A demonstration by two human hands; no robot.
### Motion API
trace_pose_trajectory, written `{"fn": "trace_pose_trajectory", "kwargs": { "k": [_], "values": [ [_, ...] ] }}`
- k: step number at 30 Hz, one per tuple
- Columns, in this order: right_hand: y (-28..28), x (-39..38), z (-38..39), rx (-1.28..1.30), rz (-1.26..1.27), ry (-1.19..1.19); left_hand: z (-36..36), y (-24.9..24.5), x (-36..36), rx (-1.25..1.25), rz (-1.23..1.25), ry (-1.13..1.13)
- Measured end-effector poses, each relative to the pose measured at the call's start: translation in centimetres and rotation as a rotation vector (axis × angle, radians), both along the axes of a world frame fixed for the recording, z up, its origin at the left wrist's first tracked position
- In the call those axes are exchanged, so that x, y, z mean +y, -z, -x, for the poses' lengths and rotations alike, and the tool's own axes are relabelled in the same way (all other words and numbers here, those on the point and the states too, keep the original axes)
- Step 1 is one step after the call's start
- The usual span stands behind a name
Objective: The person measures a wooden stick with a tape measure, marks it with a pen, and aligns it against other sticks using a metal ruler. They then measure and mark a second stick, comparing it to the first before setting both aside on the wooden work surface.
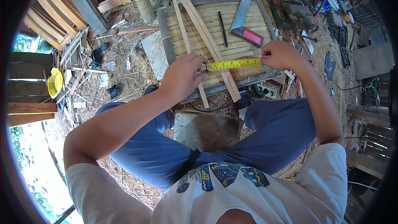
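A yellow tape measure blade [236, 64] stretches across the wooden strips between my two hands. My left hand [182, 76] is at the blade's free end, thumb and forefinger curled about it. At the other end my right hand [282, 56] is closed around the tape measure, whose case is mostly hidden by the fingers. Under the blade lies a pair of long wooden strips [211, 43], side by side. A thinner strip [182, 27] runs beneath my left hand. The slatted work surface [244, 72] carries all of these.
On the slats beyond my hands lie a black pencil-like stick [222, 29] and a try square [241, 18] with a red-marked handle. A stained board [207, 130] rests between my legs. A yellow bowl [54, 83] is at left. Wood scraps and shavings litter the ground.
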State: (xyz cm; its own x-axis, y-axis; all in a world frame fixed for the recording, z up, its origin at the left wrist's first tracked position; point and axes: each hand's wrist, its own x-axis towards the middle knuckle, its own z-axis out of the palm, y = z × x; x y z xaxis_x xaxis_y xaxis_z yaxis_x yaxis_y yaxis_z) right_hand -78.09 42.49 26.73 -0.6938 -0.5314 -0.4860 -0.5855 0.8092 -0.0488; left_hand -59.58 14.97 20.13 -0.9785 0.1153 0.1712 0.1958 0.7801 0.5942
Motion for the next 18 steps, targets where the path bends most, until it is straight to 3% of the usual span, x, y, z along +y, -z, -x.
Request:
{"fn": "trace_pose_trajectory", "kwargs": {
  "k": [18],
  "values": [
    [-0.15, -0.10, 0.04, 0.010, -0.011, 0.004, -0.01, -0.25, 0.30, -0.005, -0.002, -0.018]
  ]
}}
